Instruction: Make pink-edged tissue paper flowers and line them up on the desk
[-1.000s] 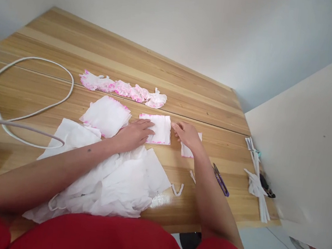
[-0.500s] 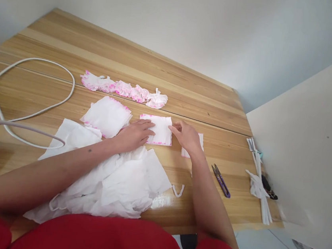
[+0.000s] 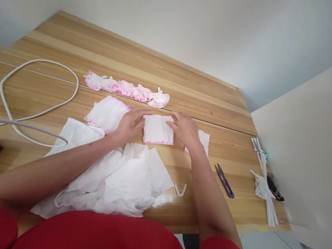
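A small white tissue square with pink edges (image 3: pixel 158 130) lies on the wooden table (image 3: pixel 53 87). My left hand (image 3: pixel 130 123) pinches its left edge with curled fingers, and my right hand (image 3: pixel 185 130) pinches its right edge. Another pink-edged stack of tissue (image 3: pixel 106 113) lies under my left hand's far side. A further folded piece (image 3: pixel 204 140) shows beside my right wrist. A row of finished pink-and-white tissue flowers (image 3: pixel 128 89) lies beyond the hands.
A large heap of loose white tissue (image 3: pixel 108 178) lies near the table's front edge. A white cable (image 3: pixel 38 86) loops at the left. Purple thread snips (image 3: pixel 224 180) and a bundle of white strips (image 3: pixel 262 183) lie at the right. A small white loop (image 3: pixel 180 190) lies nearby.
My left hand has come off the top of the tissue square and now grips its left edge. My right hand has closed in onto its right edge.
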Motion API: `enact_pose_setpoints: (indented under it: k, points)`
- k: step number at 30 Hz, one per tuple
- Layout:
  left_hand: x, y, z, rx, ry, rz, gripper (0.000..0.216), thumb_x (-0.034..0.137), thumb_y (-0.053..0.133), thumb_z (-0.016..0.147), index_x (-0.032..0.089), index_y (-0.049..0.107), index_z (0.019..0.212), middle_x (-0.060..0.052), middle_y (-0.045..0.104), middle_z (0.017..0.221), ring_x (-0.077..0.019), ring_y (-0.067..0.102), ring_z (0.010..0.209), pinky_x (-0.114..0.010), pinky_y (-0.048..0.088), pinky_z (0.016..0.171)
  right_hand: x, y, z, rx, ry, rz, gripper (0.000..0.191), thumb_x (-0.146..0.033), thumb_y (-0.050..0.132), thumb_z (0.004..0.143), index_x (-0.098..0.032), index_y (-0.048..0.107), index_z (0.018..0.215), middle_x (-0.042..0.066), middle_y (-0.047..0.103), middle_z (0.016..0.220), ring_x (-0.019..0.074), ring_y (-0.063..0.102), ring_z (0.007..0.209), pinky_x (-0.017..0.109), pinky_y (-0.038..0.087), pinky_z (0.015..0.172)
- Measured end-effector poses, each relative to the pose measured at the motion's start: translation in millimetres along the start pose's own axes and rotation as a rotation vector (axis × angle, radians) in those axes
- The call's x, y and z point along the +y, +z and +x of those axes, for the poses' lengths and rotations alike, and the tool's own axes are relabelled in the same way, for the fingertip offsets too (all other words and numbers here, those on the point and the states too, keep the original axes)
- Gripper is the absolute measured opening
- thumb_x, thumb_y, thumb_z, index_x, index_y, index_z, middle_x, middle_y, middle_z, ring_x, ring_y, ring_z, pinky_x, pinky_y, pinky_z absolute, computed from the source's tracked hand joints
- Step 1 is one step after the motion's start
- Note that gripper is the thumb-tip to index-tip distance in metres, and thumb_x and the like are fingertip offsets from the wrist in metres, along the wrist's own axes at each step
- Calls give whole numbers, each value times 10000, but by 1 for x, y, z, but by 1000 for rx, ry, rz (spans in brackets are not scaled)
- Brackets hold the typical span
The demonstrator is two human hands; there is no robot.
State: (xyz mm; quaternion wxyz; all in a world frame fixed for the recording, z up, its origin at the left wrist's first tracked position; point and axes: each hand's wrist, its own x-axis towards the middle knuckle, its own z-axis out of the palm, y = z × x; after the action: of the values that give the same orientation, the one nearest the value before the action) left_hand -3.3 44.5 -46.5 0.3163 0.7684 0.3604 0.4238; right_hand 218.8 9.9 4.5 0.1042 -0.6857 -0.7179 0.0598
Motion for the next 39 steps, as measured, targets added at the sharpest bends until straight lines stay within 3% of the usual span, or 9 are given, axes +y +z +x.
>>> enact_pose_setpoints:
  k: [4, 8, 13, 18, 23, 27, 29, 35, 39]
  points:
    - [-5, 0, 2, 75, -104, -81, 394, 151, 416, 838, 174, 594, 1188, -73, 640, 1231, -203, 593, 1136, -386, 487, 986, -26, 11, 26, -143, -248, 58, 427, -307, 659, 838, -212, 574, 1245, 81, 636, 1219, 247, 562, 1129, 347, 425, 914]
    - [-10, 1, 1, 54, -115, -114, 389, 175, 424, 872, 179, 548, 1240, -89, 626, 1247, -199, 590, 1145, -390, 480, 993, -34, 19, 51, -271, -188, 34, 420, -356, 720, 771, -212, 629, 1155, 80, 674, 1113, 255, 598, 1033, 317, 433, 802]
    - [-5, 0, 1, 39, -153, -149, 487, 283, 516, 888, 206, 444, 1363, -104, 603, 1253, -201, 584, 1127, -387, 472, 986, -35, 12, 51, -395, -170, 140, 182, -352, 647, 790, -240, 664, 933, -1, 682, 860, 174, 581, 767, 251, 349, 626]
    - [7, -4, 8, -139, -248, -193, 712, 430, 699, 746, 192, 450, 1369, -102, 622, 1200, -223, 611, 1027, -343, 496, 862, -43, -5, 27, -287, -165, 362, 104, -293, 582, 773, -192, 607, 776, -25, 615, 748, 129, 492, 669, 243, 296, 587]
    - [34, -8, 21, -387, -451, -198, 387, 486, 661, 732, 114, 676, 836, -21, 614, 666, -160, 552, 613, -250, 382, 539, -38, -22, 3, -120, -126, 591, 173, -295, 614, 784, -209, 642, 931, -7, 682, 915, 160, 581, 815, 270, 390, 726]
    - [62, -14, 29, -315, -483, -313, 311, 429, 647, 739, 129, 657, 821, -17, 634, 708, -150, 553, 635, -239, 368, 562, -10, -22, -27, 275, 45, 938, 425, -414, 645, 811, -266, 587, 1204, 46, 651, 1188, 203, 588, 1092, 337, 433, 934]
    - [75, -17, 29, -265, -467, -347, 318, 423, 622, 761, 133, 650, 889, -23, 650, 762, -158, 566, 668, -245, 381, 589, 4, -15, -47, 352, 142, 1087, 556, -469, 654, 811, -302, 505, 1320, 56, 582, 1325, 207, 545, 1205, 367, 404, 1017]
    - [103, -13, 17, -262, -488, -573, 344, 407, 648, 766, 134, 634, 975, -36, 662, 868, -162, 587, 731, -253, 421, 637, -1, 8, -88, 139, 207, 1479, 709, -675, 641, 731, -337, 500, 1339, 43, 486, 1446, 248, 478, 1306, 410, 415, 1041]
    - [107, -10, 0, -259, -568, -702, 329, 407, 675, 765, 139, 627, 949, -35, 666, 867, -161, 595, 738, -253, 441, 646, -31, 11, -91, 10, 132, 1666, 672, -708, 645, 696, -254, 640, 1192, 87, 641, 1258, 282, 596, 1143, 418, 488, 940]
